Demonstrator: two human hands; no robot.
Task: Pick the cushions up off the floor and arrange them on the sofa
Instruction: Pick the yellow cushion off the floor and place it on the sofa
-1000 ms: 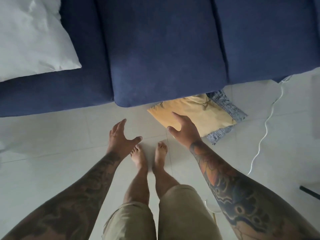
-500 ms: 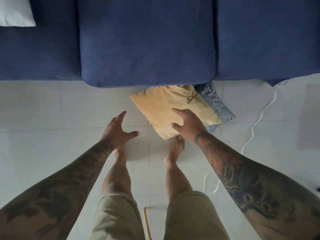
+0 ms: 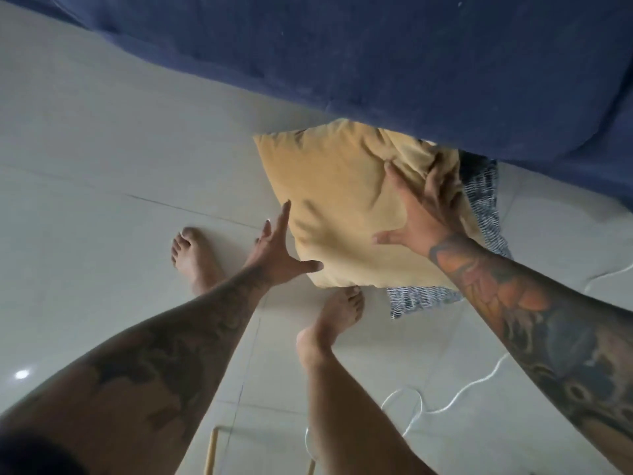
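Note:
A yellow cushion (image 3: 339, 197) lies on the tiled floor, its far corner tucked under the front edge of the blue sofa (image 3: 376, 63). Under it lies a blue-and-white patterned cushion (image 3: 483, 200), mostly covered. My right hand (image 3: 418, 214) is spread flat on the yellow cushion's right part, fingers apart, pressing into the fabric. My left hand (image 3: 277, 248) is open at the cushion's near-left edge, with the thumb touching the cushion's lower corner. Neither hand has closed around it.
My bare feet (image 3: 191, 252) stand on the pale tiles just in front of the cushions. A white cable (image 3: 445, 402) trails across the floor at the right. A thin wooden frame (image 3: 210, 450) shows at the bottom edge.
The view has dropped closer and tilted. My right hand slid further up the yellow cushion. My left hand moved right, from bare floor to the cushion's left edge.

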